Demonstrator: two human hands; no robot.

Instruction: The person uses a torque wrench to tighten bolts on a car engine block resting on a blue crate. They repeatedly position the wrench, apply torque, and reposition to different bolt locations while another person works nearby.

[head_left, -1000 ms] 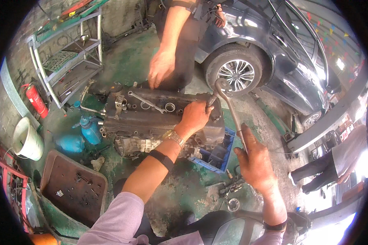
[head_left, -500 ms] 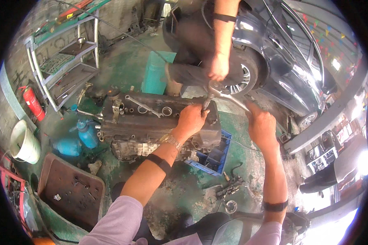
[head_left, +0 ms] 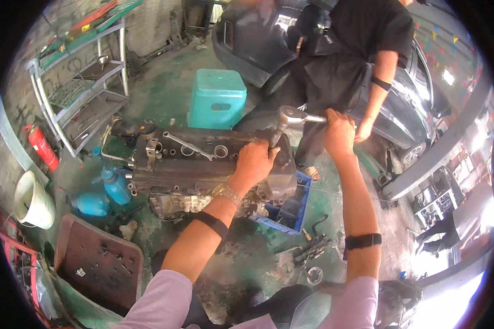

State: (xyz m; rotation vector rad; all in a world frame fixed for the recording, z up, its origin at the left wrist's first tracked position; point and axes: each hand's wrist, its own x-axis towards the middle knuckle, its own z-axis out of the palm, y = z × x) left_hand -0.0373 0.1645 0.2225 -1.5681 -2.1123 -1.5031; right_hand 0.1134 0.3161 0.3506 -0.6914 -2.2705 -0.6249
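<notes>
The left hand (head_left: pixel 254 164) grips the ratchet shaft (head_left: pixel 277 137) over the engine (head_left: pixel 203 176), apparently steadying it; the right hand (head_left: pixel 340 133) grasps the handle (head_left: pixel 315 118) (probably for leverage), out from the head (head_left: pixel 291 114).

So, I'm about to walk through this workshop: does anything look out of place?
Mainly the silver metal wrench: it lies loose and slantwise atop the dark metal engine, among round openings, where it might get knocked off. Loose dark metal parts lie on the worn green floor near the blue plastic crate, a possible trip hazard.
</notes>
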